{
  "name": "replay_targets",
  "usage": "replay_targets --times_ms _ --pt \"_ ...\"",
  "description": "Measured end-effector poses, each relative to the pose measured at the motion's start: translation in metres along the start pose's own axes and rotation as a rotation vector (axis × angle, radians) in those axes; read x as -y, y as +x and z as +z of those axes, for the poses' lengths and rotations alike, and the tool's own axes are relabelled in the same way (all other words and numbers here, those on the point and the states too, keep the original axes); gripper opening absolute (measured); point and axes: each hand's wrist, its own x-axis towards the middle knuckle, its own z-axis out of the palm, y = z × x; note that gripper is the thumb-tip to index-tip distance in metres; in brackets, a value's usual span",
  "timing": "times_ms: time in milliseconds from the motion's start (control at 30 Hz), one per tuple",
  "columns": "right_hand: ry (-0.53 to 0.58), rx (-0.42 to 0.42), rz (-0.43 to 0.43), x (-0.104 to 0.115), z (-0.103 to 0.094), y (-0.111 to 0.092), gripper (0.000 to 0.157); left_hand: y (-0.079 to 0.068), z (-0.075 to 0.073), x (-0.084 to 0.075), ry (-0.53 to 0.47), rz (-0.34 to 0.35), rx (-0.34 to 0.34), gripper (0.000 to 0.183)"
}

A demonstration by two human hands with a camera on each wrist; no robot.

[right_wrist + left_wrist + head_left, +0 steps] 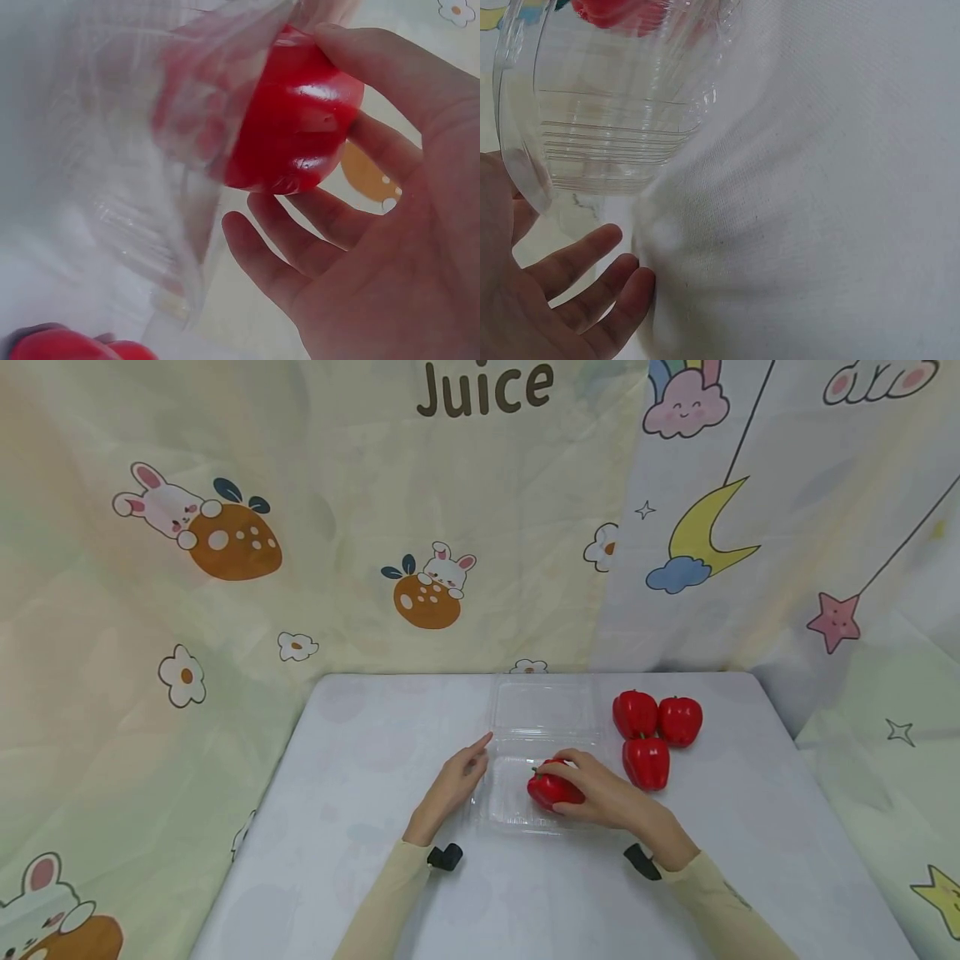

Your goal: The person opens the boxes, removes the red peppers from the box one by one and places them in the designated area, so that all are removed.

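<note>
My right hand [603,792] grips a red bell pepper [550,790] with a green stem, thumb on the near side and fingers over the far side. This pepper sits partly down inside the clear plastic clamshell box [504,817]; in the right wrist view the box wall covers part of the pepper [300,112]. Beside the left wall of the box is my left hand [456,778], its index finger extended along the edge. The left wrist view shows the fingers [577,262] spread and relaxed below the box rim [517,135], holding nothing.
The box lid [543,703] lies folded open toward the back of the white table [360,752]. Right of the box, several more red peppers [646,763] sit close together. A printed cloth backdrop [337,510] rises behind the table's far edge.
</note>
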Motion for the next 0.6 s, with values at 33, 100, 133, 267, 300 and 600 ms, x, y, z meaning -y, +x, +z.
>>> replay_targets --times_ms 33,100,133,267,300,600 --pt "0.008 0.001 0.006 -0.001 0.000 -0.001 0.075 0.000 0.000 0.000 0.001 -0.002 0.001 0.048" --pt "0.019 0.004 0.016 -0.004 0.000 -0.002 0.075 0.000 0.000 -0.001 0.000 -0.006 -0.001 0.048" --pt "0.022 0.005 0.020 -0.005 0.000 -0.003 0.074 0.000 0.000 -0.001 0.000 -0.008 0.000 0.048" --pt "0.031 -0.012 0.036 -0.007 -0.002 -0.005 0.075 0.001 0.000 0.000 -0.009 -0.007 0.001 0.048" --pt "0.033 -0.019 0.039 -0.007 -0.003 -0.006 0.074 0.001 0.000 0.000 -0.012 -0.005 0.001 0.047" --pt "0.038 -0.091 0.060 -0.007 -0.014 -0.011 0.078 0.001 0.000 0.000 -0.016 -0.009 0.001 0.047"
